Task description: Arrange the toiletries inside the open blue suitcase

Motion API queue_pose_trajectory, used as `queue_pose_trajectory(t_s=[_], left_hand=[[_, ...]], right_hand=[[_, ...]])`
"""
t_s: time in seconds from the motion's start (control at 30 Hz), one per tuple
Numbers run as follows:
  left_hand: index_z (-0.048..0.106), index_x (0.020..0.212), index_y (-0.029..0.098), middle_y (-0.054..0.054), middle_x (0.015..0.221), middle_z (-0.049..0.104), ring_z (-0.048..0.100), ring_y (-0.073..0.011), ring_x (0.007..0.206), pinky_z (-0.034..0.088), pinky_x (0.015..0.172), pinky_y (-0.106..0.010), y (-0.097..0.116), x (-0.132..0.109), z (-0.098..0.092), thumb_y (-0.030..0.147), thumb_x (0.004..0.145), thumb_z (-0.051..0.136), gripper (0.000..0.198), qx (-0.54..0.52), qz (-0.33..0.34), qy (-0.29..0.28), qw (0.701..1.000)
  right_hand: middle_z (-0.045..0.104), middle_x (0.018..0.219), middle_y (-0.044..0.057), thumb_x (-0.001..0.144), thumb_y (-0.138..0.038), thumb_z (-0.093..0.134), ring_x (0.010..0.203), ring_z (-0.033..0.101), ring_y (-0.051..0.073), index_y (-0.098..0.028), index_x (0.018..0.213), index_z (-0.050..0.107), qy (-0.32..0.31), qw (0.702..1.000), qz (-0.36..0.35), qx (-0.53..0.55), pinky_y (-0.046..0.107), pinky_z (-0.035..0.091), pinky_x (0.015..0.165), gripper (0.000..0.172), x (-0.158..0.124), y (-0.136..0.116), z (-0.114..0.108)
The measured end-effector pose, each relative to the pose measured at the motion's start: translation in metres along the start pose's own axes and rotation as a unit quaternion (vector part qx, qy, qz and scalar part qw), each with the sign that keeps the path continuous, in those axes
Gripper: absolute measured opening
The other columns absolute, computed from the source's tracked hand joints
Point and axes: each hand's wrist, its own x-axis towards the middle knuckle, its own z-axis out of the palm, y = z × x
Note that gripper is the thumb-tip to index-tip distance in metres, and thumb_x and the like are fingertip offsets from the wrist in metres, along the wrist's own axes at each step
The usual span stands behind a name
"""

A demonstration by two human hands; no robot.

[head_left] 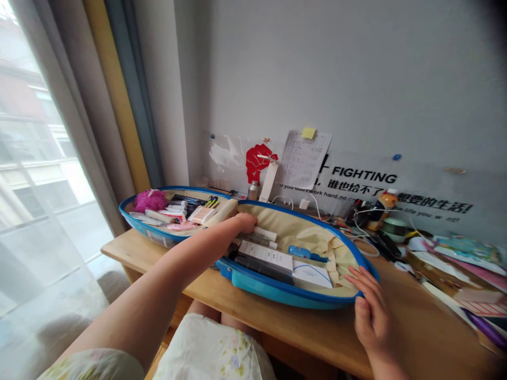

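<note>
Two hands rest on a blue-rimmed hard case point(277, 293) lying open on a wooden desk point(317, 338), with both halves flat and side by side. The left hand point(246, 222) reaches across from the lower left, its fingers curled down at the spot where the two halves meet, beside a cream tube point(222, 212); whether they grip anything is hidden. The right hand point(368, 311) sits at the near right rim, its fingers spread and open, touching the blue edge. The right half holds white boxes point(265, 256), a blue plastic item point(307, 253) and slim tubes point(263, 233) against a cream lining point(312, 221). The left half point(137, 219) holds a pink bath puff point(152, 200) and small packets point(200, 215). The shell looks stiff and fairly light, though its load adds weight, and the firm rim seems the safest place to hold. The boxes look light and easily dented, while the lining is soft and creases. The case's near edge sits close to the desk's front edge, and the left half lies near a sheer curtain point(75, 126). To the right, cables point(364, 232) and loose papers point(467, 279) crowd the desk, leaving bare wood only in a strip beside the case.
</note>
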Motion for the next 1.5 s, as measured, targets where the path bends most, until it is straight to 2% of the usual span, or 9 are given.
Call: queue_pose_trajectory(t_s=[0.13,0.37,0.57,0.9,1.07,1.17,1.27,1.4,1.5], left_hand=[[0.066,0.121,0.021,-0.014,0.133,0.060,0.059,-0.0330,0.119,0.046,0.099,-0.041,0.002,-0.003,0.000,0.029,0.083,0.063,0.039,0.020,0.016,-0.014,1.000],[0.060,0.131,0.029,-0.009,0.139,0.059,0.055,-0.0314,0.126,0.043,0.103,-0.039,0.009,-0.002,0.002,0.044,0.082,0.067,0.052,0.014,0.058,-0.056,0.997],[0.065,0.121,0.031,-0.006,0.127,0.067,0.059,-0.0305,0.117,0.046,0.097,-0.037,0.005,0.002,0.003,0.037,0.070,0.079,0.053,-0.029,0.035,-0.036,0.998],[0.069,0.110,0.036,0.001,0.113,0.072,0.063,-0.0260,0.112,0.047,0.095,-0.035,0.009,-0.006,0.000,0.035,0.067,0.081,0.045,-0.079,0.008,-0.007,0.997],[0.065,0.122,0.029,0.000,0.112,0.074,0.064,-0.0205,0.111,0.044,0.099,-0.028,0.010,-0.011,-0.023,0.036,0.089,0.058,0.034,-0.098,0.010,0.125,0.987],[0.056,0.133,0.028,0.001,0.103,0.075,0.066,-0.0176,0.105,0.045,0.096,-0.026,-0.006,-0.016,-0.046,0.027,0.098,0.036,0.041,-0.115,-0.038,0.188,0.975],[0.054,0.133,0.030,0.002,0.102,0.075,0.066,-0.0167,0.104,0.047,0.090,-0.024,-0.040,-0.027,-0.063,0.023,0.095,0.036,0.042,-0.114,-0.134,0.222,0.959],[0.048,0.139,0.029,-0.002,0.130,0.065,0.061,-0.0177,0.116,0.047,0.092,-0.021,-0.091,-0.051,-0.066,0.022,0.087,0.049,0.052,-0.073,-0.252,0.156,0.952],[0.053,0.134,0.019,-0.012,0.122,0.068,0.065,-0.0253,0.109,0.051,0.086,-0.027,-0.113,-0.068,-0.056,0.030,0.080,0.061,0.056,-0.069,-0.300,0.088,0.947]], right_hand=[[0.064,0.121,0.013,0.098,-0.035,0.035,0.127,0.052,0.032,-0.020,0.118,0.062,0.000,1.000,-0.003,-0.007,0.056,0.044,0.102,0.036,0.000,0.000,0.000],[0.064,0.121,0.013,0.098,-0.034,0.034,0.127,0.053,0.031,-0.020,0.117,0.062,0.006,1.000,-0.012,-0.013,0.055,0.045,0.102,0.036,0.004,-0.004,0.000],[0.064,0.122,0.014,0.098,-0.033,0.034,0.127,0.052,0.032,-0.019,0.117,0.062,-0.002,1.000,-0.016,-0.014,0.056,0.044,0.101,0.036,0.002,-0.001,-0.001],[0.065,0.120,0.014,0.098,-0.036,0.035,0.127,0.053,0.032,-0.019,0.115,0.064,0.000,1.000,0.003,-0.007,0.057,0.044,0.103,0.037,0.003,-0.003,-0.001],[0.065,0.120,0.014,0.097,-0.035,0.036,0.126,0.054,0.032,-0.020,0.115,0.064,0.009,1.000,-0.007,-0.008,0.056,0.045,0.102,0.036,0.002,-0.001,0.000],[0.066,0.119,0.013,0.098,-0.035,0.036,0.126,0.054,0.032,-0.020,0.114,0.064,0.016,1.000,-0.005,-0.005,0.056,0.045,0.102,0.036,0.002,-0.001,0.001],[0.067,0.117,0.013,0.098,-0.037,0.036,0.125,0.055,0.031,-0.020,0.112,0.065,0.019,1.000,-0.003,-0.009,0.056,0.046,0.102,0.037,0.003,-0.001,0.001],[0.067,0.117,0.013,0.097,-0.035,0.036,0.125,0.055,0.031,-0.020,0.113,0.064,0.010,1.000,-0.007,-0.017,0.055,0.046,0.101,0.036,0.004,-0.003,0.000],[0.067,0.117,0.012,0.098,-0.034,0.036,0.125,0.055,0.030,-0.020,0.114,0.063,0.014,1.000,-0.011,-0.010,0.054,0.046,0.101,0.034,0.004,-0.003,0.001]])
